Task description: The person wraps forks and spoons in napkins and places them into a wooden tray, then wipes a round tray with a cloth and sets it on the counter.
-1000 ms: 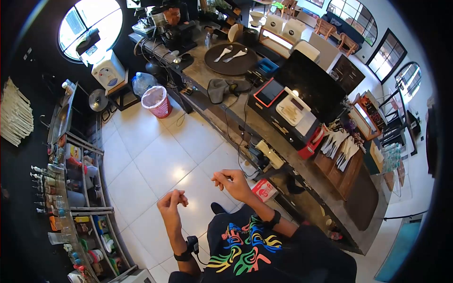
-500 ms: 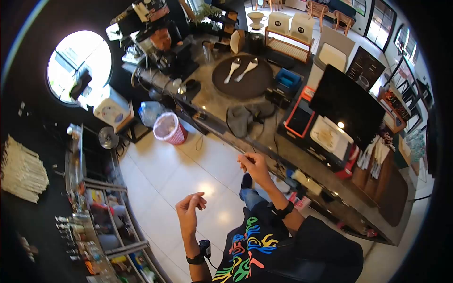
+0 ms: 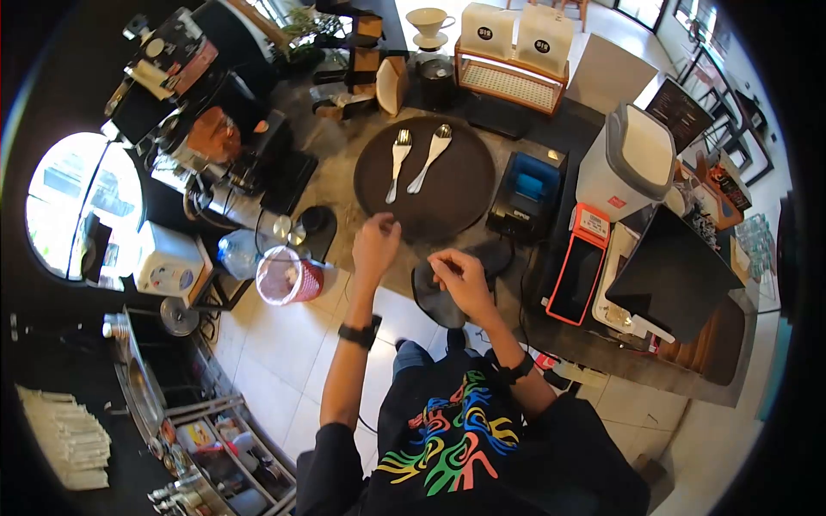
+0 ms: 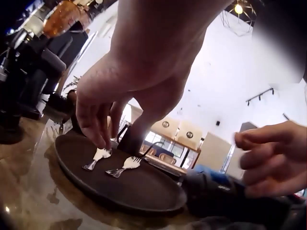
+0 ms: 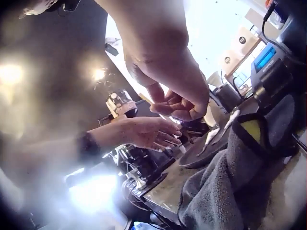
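Observation:
A round dark brown tray (image 3: 465,176) lies on the counter with two napkin-wrapped cutlery bundles on it. Metal heads show at the far ends of the left bundle (image 3: 399,163) and the right bundle (image 3: 430,159). My left hand (image 3: 376,249), its fingers loosely bent and holding nothing, is at the tray's near left edge in the head view. To its right, my right hand (image 3: 462,282) hangs loosely curled and empty over a grey cloth (image 3: 434,297). In the right wrist view the cloth (image 5: 216,184) lies crumpled in front of the tray (image 5: 192,157).
Right of the tray stands a black printer-like device (image 3: 527,193), then a red-edged card terminal (image 3: 578,267) and a dark monitor (image 3: 675,275). Behind are a wooden rack (image 3: 508,82) with white bags and a coffee dripper (image 3: 429,26). A red-and-white bin (image 3: 288,279) is on the floor.
The person has come up to the counter, so the tray and cutlery are nearer. Both hands, earlier over the floor, are now at the counter edge by the tray and cloth, closer together.

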`<state>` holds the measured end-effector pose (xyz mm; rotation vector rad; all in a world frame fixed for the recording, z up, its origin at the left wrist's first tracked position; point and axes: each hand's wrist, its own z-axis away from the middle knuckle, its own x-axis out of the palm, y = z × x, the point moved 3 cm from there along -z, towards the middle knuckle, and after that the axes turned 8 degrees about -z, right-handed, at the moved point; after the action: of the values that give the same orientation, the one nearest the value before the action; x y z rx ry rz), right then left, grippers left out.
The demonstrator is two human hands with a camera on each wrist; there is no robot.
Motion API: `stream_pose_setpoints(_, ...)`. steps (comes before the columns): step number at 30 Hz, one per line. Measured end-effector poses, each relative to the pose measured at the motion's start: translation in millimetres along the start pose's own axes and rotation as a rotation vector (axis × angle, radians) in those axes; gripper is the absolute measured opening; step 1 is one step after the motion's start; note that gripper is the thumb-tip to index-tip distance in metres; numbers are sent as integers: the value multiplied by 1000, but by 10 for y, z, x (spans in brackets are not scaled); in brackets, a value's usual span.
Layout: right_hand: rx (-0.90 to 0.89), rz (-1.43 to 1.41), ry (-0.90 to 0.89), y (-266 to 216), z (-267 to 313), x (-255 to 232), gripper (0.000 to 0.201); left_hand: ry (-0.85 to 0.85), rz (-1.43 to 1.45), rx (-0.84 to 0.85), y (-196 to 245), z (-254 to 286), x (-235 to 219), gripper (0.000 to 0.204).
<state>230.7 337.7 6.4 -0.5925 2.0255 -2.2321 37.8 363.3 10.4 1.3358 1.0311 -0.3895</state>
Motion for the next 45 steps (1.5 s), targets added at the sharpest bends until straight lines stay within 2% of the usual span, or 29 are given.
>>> stream_pose_setpoints(4,47,60,112,188,-144,-26,16,-37,-266,46,-81,-1104,492,30)
stream_pose_setpoints(5,57,51,148,229,-196,-4,16,-57,-364,47,-127,-1236,602,31)
stream_pose_setpoints(7,72,79,217,231,-308,80,16,-113,-378,48,-245,-1427,818,32)
stream_pose_setpoints(10,54,87,311,237,-644,227,15,-211,-364,30,-288,-1732,846,36)
stream_pose_setpoints(13,31,77,366,260,-910,415,15,-300,-295,-7,-442,-1876,888,36)
stream_pose_setpoints(15,23,83,391,313,-1071,524,15,-268,-219,108,-545,-1941,899,31)
stream_pose_setpoints(18,72,66,416,446,-1287,663,16,-331,-82,130,-627,-1996,827,27)
stream_pose_setpoints(20,4,325,513,447,-1446,742,20,-330,-73,143,-666,-2020,805,28)
stream_pose_setpoints(22,55,364,522,514,-1585,834,25,-323,-61,158,-689,-2056,789,28)
stream_pose_setpoints(24,-64,523,507,597,-1709,933,30,-514,212,16,-706,-2087,777,27)
stream_pose_setpoints(26,-103,566,528,603,-1753,995,31,-499,306,3,-613,-2031,644,26)
stream_pose_setpoints(28,-50,751,452,499,-1776,1076,26,-483,395,-16,-503,-1917,472,25)
stream_pose_setpoints(29,-47,750,455,519,-1784,1079,26,-469,481,-37,-449,-1864,408,23)
stream_pose_setpoints(30,-32,745,455,548,-1789,1076,24,-453,566,-59,-439,-1825,371,21)
stream_pose_setpoints(32,-17,743,457,505,-1782,1078,23,-524,598,-76,-484,-1797,379,25)
stream_pose_setpoints(34,41,381,398,344,-1743,1105,26,-558,920,-122,-467,-1775,361,34)
stream_pose_setpoints(35,42,384,399,323,-1730,1095,26,-559,922,-123,-427,-1768,292,34)
stream_pose_setpoints(37,54,131,305,305,-1743,1094,37,-781,1313,-288,-285,-1755,167,36)
stream_pose_setpoints(40,100,-9,198,261,-1715,1124,38,-810,1346,-243,-334,-1837,194,37)
stream_pose_setpoints(41,102,-10,198,248,-1698,1125,38,-806,1329,-199,-337,-1896,183,36)
stream_pose_setpoints(45,139,-94,169,222,-1630,1137,38,-784,1202,-197,-368,-1972,165,36)
